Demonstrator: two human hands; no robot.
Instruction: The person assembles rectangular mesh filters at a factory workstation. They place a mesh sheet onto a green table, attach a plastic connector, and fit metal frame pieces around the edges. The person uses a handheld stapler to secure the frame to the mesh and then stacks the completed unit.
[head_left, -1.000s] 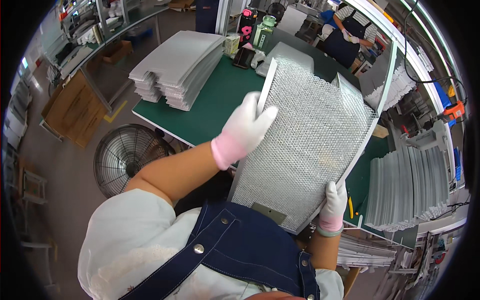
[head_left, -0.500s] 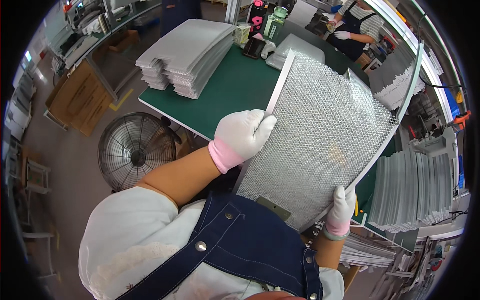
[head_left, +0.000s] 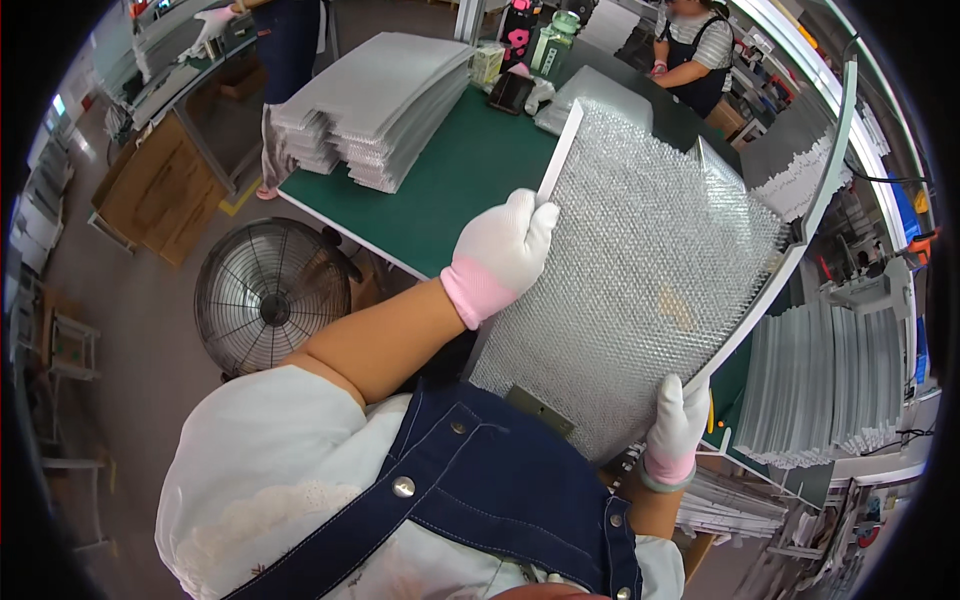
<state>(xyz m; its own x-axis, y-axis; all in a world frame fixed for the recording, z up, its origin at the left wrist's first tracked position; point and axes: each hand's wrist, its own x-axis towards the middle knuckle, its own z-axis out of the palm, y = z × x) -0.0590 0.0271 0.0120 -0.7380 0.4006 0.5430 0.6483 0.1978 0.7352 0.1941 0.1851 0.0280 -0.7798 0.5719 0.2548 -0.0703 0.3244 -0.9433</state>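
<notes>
We have the panel (head_left: 620, 290) between our left hand (head_left: 503, 250) and right hand (head_left: 677, 428); left of it, a sheet stack (head_left: 380, 95) on the table (head_left: 445, 170) (a fan (head_left: 273, 300) nearer us); right, stacked strips (head_left: 822, 380).

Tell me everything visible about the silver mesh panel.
The silver mesh panel looks metallic, with a tan patch and, at its near edge, a dull plate. Pale strips border both long sides, the right extending past the mesh. It slants before the body, left hand gripping its left edge, right hand its lower right edge.

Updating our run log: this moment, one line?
left hand: grips mesh panel, left edge | right hand: grips right edge | stacked sheets: on green table
</notes>
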